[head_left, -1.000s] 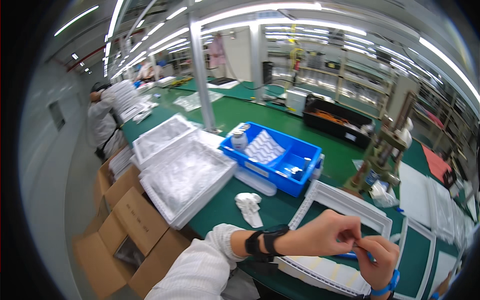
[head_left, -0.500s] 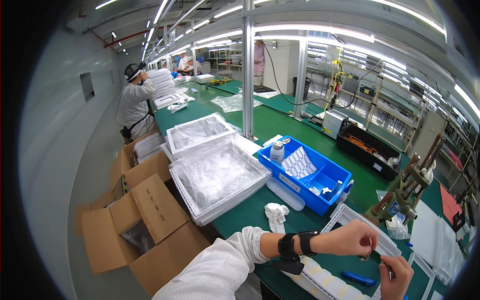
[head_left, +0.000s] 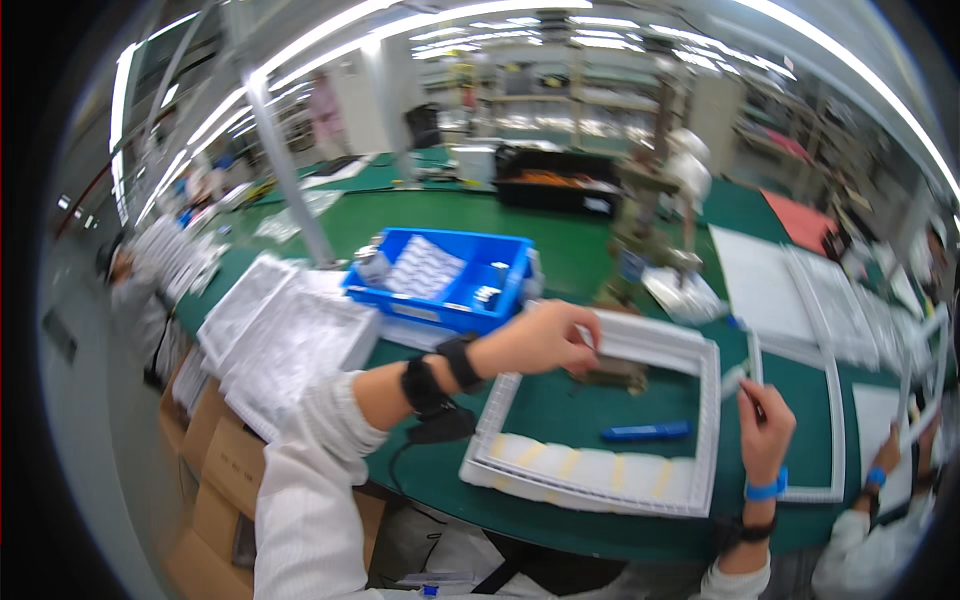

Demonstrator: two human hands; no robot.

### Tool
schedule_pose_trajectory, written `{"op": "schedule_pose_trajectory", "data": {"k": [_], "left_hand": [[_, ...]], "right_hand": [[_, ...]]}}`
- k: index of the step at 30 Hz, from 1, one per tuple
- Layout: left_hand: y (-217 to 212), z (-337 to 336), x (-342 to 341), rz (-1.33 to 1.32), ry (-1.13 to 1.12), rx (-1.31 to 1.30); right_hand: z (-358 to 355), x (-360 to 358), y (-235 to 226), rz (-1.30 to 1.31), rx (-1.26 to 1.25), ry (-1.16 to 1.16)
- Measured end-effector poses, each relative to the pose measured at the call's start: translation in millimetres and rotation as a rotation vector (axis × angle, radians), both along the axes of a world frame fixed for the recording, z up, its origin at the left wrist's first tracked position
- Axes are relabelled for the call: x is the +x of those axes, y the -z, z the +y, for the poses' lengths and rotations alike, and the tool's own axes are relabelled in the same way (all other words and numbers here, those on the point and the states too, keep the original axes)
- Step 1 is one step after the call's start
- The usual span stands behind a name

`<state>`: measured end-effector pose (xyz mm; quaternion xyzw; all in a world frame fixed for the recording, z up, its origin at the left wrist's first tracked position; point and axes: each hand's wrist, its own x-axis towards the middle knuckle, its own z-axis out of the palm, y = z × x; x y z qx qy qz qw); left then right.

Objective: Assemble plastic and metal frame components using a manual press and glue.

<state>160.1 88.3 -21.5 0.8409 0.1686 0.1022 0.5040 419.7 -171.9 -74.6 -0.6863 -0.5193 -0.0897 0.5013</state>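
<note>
My left hand (head_left: 545, 343) is raised above the far left part of a white rectangular frame (head_left: 708, 430). Its fingertips are pinched together; anything between them is too blurred to make out. At the frame's right side my right hand (head_left: 765, 425) is closed, and a small pale strip (head_left: 736, 378) shows by its fingertips. A blue marker pen (head_left: 645, 431) lies on the green mat inside the frame. White padding with yellow strips (head_left: 585, 468) runs along the frame's near side. The metal base of a hand press (head_left: 612, 372) shows beyond my left hand.
A blue divided bin (head_left: 465, 290) stands behind my left forearm, with plastic-covered white frames (head_left: 300, 335) to its left. A black crate (head_left: 558, 180) is at the back. Cardboard boxes (head_left: 232, 460) stand at lower left. On the right, a co-worker's hand (head_left: 887, 452) is near another frame.
The view has swung right, bringing the whole white frame and a co-worker at right into sight. My hands, close together before, are now apart.
</note>
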Motion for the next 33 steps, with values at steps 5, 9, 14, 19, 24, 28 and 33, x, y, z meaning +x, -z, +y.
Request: {"op": "schedule_pose_trajectory", "data": {"k": [5,9,14,19,24,28,33], "left_hand": [[9.6,9.5,47.7,0.107,-0.022,0.126],[21.6,19.6,70.4,0.101,-0.081,0.173],[52.1,40.4,82.2,-0.091,-0.185,0.356],[63.8,41.7,93.1,-0.096,-0.234,0.344],[62.8,40.1,81.7,-0.117,-0.173,0.057],[50.2,24.8,65.8,-0.154,-0.002,-0.298],[46.2,22.9,45.7,-0.183,-0.018,-0.523]], "right_hand": [[-12.0,1.5,-8.0,0.009,0.002,-0.032],[-4.7,-12.8,-18.1,-0.163,-0.242,-0.196],[29.9,-36.4,9.3,-0.487,-0.61,-0.357],[61.5,-46.6,25.6,-0.664,-0.934,-0.455],[78.0,-40.4,14.0,-0.42,-0.845,-0.376],[93.1,-25.6,-5.7,0.103,-0.745,-0.488],[96.4,-36.7,-21.7,0.81,-0.807,-0.691]]}}
